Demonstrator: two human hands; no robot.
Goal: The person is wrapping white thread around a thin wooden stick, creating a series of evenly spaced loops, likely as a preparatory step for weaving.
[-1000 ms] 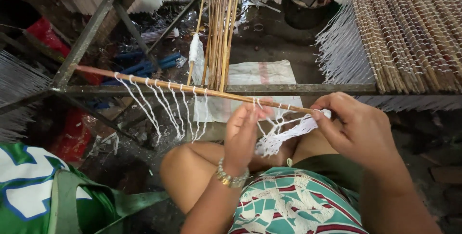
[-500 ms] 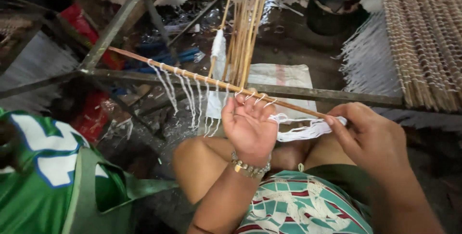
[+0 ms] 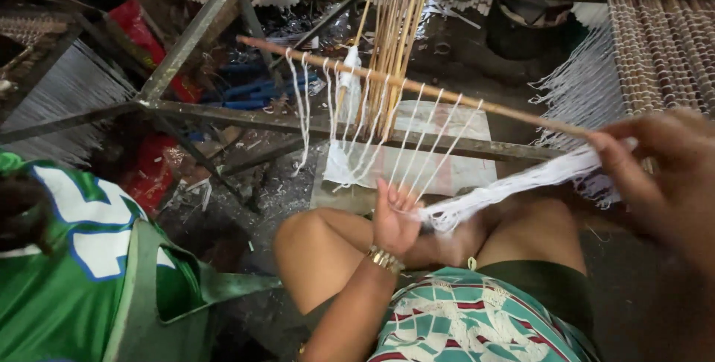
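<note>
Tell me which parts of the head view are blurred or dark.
Head view: the right hand is smeared by motion blur; the left hand and thin wooden stick stay fairly sharp; the floor under the metal frame lies in deep shadow.

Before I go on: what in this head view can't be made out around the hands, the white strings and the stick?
- Right hand: motion-blurred and cut by the right edge; its grip on the white string bundle is unclear.
- Left hand: seen from the back, so which strings its fingers pinch is hidden.
- Wooden stick: its right end vanishes behind the right hand.
- Person in the green shirt: cut by the left and bottom edges.
</note>
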